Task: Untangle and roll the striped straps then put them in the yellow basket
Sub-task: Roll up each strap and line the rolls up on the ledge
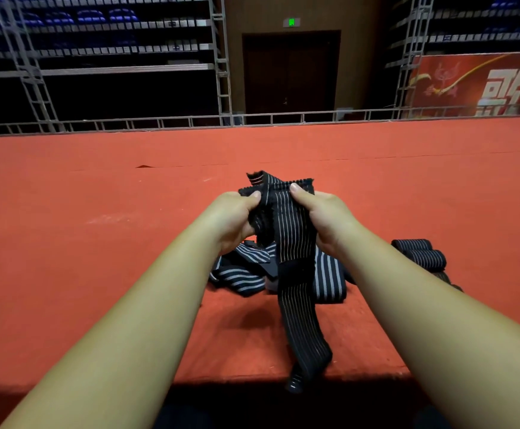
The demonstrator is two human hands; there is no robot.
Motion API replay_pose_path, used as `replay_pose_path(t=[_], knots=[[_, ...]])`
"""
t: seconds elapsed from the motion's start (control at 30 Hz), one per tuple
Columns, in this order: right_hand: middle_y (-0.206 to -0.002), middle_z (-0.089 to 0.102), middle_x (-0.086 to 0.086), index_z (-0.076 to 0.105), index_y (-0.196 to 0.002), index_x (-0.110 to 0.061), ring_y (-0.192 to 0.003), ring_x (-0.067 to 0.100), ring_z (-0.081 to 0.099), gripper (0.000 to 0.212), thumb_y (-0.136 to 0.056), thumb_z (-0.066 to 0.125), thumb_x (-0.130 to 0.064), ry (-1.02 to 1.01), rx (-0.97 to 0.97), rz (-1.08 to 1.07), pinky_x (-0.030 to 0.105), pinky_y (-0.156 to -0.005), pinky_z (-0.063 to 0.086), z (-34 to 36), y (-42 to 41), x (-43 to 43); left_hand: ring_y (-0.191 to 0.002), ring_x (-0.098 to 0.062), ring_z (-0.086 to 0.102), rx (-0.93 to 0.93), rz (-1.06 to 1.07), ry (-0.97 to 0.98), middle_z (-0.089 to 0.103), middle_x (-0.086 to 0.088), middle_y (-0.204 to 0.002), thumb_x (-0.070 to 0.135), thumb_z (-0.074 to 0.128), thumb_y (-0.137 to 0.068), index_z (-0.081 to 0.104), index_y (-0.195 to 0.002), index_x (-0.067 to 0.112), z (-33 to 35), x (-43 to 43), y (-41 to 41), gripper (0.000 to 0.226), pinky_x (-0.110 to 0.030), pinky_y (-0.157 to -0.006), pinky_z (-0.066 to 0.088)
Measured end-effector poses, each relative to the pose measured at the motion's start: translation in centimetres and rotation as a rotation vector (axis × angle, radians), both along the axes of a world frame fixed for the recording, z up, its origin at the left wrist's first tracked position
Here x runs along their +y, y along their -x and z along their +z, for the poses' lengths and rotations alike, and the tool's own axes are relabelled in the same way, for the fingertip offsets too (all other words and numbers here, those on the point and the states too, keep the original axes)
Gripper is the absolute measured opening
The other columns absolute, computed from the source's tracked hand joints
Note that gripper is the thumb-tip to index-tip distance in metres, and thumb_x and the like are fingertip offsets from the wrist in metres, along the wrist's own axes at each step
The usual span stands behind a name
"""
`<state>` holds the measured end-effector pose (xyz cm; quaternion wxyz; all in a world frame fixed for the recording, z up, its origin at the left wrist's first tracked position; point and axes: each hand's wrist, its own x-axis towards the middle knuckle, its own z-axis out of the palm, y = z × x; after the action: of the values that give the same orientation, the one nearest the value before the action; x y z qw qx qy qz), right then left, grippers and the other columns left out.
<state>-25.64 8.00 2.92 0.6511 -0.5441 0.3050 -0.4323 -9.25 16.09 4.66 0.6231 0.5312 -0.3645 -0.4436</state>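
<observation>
A black strap with thin white stripes (294,236) is held up above the red carpeted stage. My left hand (234,215) grips its bunched left side, thumb on top. My right hand (323,215) grips its right edge, thumb pressed on the fabric. The strap's tail hangs down over the stage's front edge. Below the hands lies a tangled heap of striped straps (246,274). To the right sit two rolled striped straps (423,253), partly hidden by my right forearm. No yellow basket is in view.
The red carpet (97,243) stretches wide on all sides, with its front edge (221,379) close to me. A metal truss rail (252,119) runs along the far side, with blue seating, a dark door and a red banner (485,85) behind.
</observation>
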Motion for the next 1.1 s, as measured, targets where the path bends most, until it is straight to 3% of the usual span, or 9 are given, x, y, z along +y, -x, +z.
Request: replay_pose_path(t=[0.23,0.33,0.4,0.47,0.53,0.6,0.73,1.0,1.1], knots=[[-0.104,0.079,0.019,0.071,-0.115,-0.002,-0.09,0.03,0.076,0.024,-0.106,0.067,-0.023,-0.056,-0.127,0.065,0.04,-0.083,0.063,-0.2,-0.4,1.0,-0.09,-0.03,0.077,0.138,0.243,-0.129,0.079,-0.021,-0.11,0.002,0.043,-0.103,0.073,-0.107,0.006,-0.9,-2.6,-0.5,0.03,-0.046,-0.084,0.064],[-0.099,0.077,0.014,0.075,-0.107,-0.004,-0.085,0.027,0.074,0.02,-0.104,0.065,-0.021,-0.131,-0.174,0.078,0.037,-0.08,0.062,-0.1,0.1,1.0,-0.059,-0.031,0.074,0.183,0.379,-0.098,0.076,-0.022,-0.087,-0.009,0.031,-0.097,0.07,-0.11,0.0,-0.4,-2.4,-1.3,0.042,-0.047,-0.048,0.062],[-0.095,0.077,0.014,0.08,-0.097,-0.007,-0.08,0.027,0.074,0.023,-0.102,0.066,-0.025,-0.131,-0.079,0.099,0.039,-0.078,0.06,-0.4,0.9,0.9,-0.064,-0.031,0.073,0.163,0.42,-0.117,0.074,-0.017,-0.089,-0.005,0.035,-0.101,0.067,-0.116,0.004,-0.3,-2.2,-2.0,0.037,-0.038,-0.038,0.056],[-0.085,0.074,0.011,0.082,-0.083,-0.014,-0.071,0.024,0.07,0.024,-0.097,0.069,-0.03,-0.104,0.076,0.101,0.037,-0.072,0.054,-0.7,1.8,0.9,-0.082,-0.033,0.074,0.101,0.431,-0.09,0.075,-0.014,-0.102,0.011,0.044,-0.107,0.065,-0.11,0.01,-0.3,-2.3,-2.6,0.021,-0.04,-0.043,0.06],[-0.076,0.072,0.004,0.077,-0.079,-0.016,-0.066,0.021,0.066,0.022,-0.095,0.07,-0.031,-0.009,0.283,-0.013,0.031,-0.064,0.048,-0.7,2.3,0.9,-0.094,-0.034,0.074,-0.07,0.532,-0.047,0.077,-0.014,-0.114,0.029,0.048,-0.109,0.065,-0.099,0.015,-0.1,-2.9,-3.4,0.024,-0.053,-0.079,0.067],[-0.064,0.063,-0.002,0.065,-0.071,-0.018,-0.062,0.021,0.056,0.027,-0.094,0.064,-0.03,0.125,0.488,-0.201,0.028,-0.057,0.039,-0.9,2.6,0.4,-0.106,-0.035,0.072,-0.287,0.608,0.004,0.077,-0.012,-0.115,0.034,0.048,-0.108,0.067,-0.099,0.019,0.5,-2.9,-3.6,0.026,-0.048,-0.1,0.059],[-0.073,0.066,0.011,0.063,-0.078,-0.005,-0.072,0.028,0.059,0.044,-0.092,0.055,-0.045,0.242,0.521,-0.386,0.047,-0.071,0.052,-1.3,2.6,-0.5,-0.1,-0.031,0.076,-0.359,0.482,0.096,0.079,-0.001,-0.101,0.035,0.054,-0.104,0.076,-0.098,0.027,1.5,-2.9,-2.1,0.024,-0.043,-0.092,0.06],[-0.057,0.048,0.002,0.045,-0.063,-0.012,-0.057,0.023,0.042,0.053,-0.111,0.049,-0.035,0.505,0.572,-0.495,0.035,-0.054,0.031,1.9,1.0,1.6,-0.073,-0.02,0.06,-0.316,0.379,0.138,0.067,-0.004,-0.079,0.053,0.066,-0.075,0.076,-0.091,0.01,0.8,-3.6,-0.1,0.047,-0.039,-0.073,0.044],[-0.059,0.055,-0.001,0.054,-0.066,-0.012,-0.06,0.021,0.049,0.051,-0.111,0.049,-0.035,0.551,0.539,-0.491,0.032,-0.055,0.036,2.3,0.5,2.6,-0.073,-0.02,0.065,-0.283,0.312,0.142,0.073,-0.003,-0.078,0.036,0.068,-0.085,0.079,-0.083,0.01,1.1,-2.9,1.9,0.029,-0.039,-0.072,0.05]])
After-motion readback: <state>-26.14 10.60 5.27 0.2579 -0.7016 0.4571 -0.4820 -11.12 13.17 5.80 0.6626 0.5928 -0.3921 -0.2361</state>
